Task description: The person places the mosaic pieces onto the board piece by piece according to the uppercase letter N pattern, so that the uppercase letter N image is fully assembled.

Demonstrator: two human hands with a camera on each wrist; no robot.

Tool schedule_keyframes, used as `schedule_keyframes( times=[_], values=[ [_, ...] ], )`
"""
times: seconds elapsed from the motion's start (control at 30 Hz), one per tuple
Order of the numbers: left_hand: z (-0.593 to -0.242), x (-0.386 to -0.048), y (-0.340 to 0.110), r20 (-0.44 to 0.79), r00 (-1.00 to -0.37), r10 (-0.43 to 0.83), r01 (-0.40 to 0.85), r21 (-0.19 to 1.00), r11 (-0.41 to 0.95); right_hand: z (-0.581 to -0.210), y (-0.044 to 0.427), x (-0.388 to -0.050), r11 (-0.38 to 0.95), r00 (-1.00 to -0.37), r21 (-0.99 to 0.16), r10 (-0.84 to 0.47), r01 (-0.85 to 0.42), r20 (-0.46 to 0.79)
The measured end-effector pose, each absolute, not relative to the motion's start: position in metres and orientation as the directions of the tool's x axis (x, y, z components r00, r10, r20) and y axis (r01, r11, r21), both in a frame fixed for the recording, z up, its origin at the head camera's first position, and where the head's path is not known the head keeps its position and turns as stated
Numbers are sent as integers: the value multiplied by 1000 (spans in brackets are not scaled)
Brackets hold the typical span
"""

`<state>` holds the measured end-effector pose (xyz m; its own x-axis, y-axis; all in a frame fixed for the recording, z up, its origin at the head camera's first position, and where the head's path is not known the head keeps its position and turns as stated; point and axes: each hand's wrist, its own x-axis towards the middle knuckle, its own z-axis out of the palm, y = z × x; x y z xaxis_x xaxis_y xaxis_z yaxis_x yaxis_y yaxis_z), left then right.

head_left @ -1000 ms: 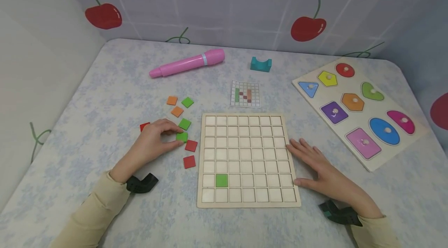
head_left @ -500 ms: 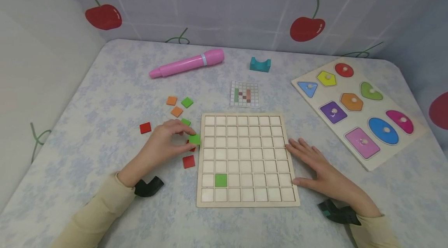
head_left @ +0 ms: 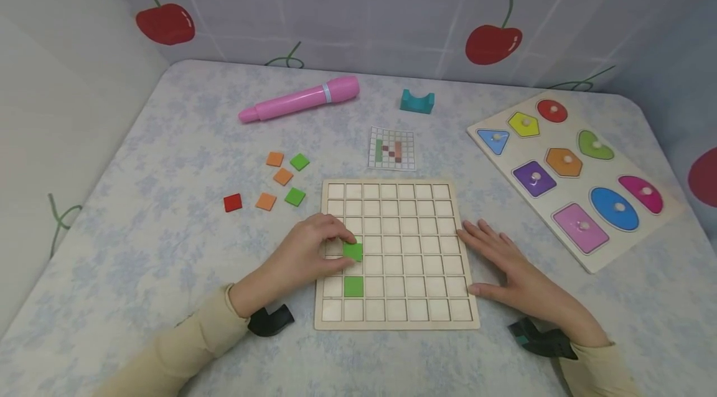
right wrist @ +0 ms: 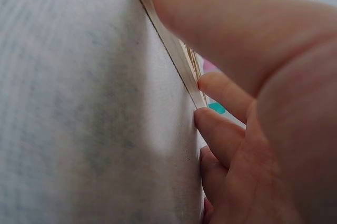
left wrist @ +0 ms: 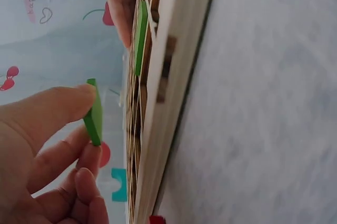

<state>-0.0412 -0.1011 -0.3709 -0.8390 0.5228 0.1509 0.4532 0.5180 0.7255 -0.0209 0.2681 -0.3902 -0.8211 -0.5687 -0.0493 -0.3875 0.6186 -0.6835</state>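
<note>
Left grip: left hand (head_left: 305,254) pinches green tile (head_left: 353,252) by opposite edges, above grid board (head_left: 413,265), likely keeping its underside free.
Right grip: right hand (head_left: 512,269) spread, touching board's edge, apparently steadying it.
Board: 1 green tile (head_left: 353,287) seated.
Loose tiles (head_left: 282,177): 6 visible on table (head_left: 185,135), seemingly within left reach.

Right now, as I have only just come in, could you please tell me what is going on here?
A person's left hand pinches a green tile above a gridded wooden board, while the right hand touches the board's right edge. A second green tile sits in one of the board's squares. To the left of the board lie loose tiles in orange, green and red, and a small printed card lies beyond its far edge.
</note>
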Motion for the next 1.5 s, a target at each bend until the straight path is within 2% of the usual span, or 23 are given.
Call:
schedule_keyframes(
  times=[0.23, 0.7, 1.2, 1.33, 1.5],
  values=[
    [-376, -38, -98, 123, -819, 560, 469, 706, 531, -392, 269, -21, 611, -818, -684, -573, -398, -36],
    [-377, -35, -97, 92, -827, 554, 462, 673, 578, -392, 269, -22, 613, -816, -680, -576, -403, -35],
    [-377, -38, -103, 128, -804, 581, 489, 699, 522, -392, 268, -21, 622, -823, -679, -566, -390, -45],
    [-368, -49, -117, 149, -830, 538, 462, 724, 513, -392, 268, -21, 612, -818, -682, -574, -400, -34],
    [-360, -76, -154, 172, -897, 406, 396, 721, 569, -391, 268, -21, 610, -818, -685, -574, -397, -38]
  ],
)
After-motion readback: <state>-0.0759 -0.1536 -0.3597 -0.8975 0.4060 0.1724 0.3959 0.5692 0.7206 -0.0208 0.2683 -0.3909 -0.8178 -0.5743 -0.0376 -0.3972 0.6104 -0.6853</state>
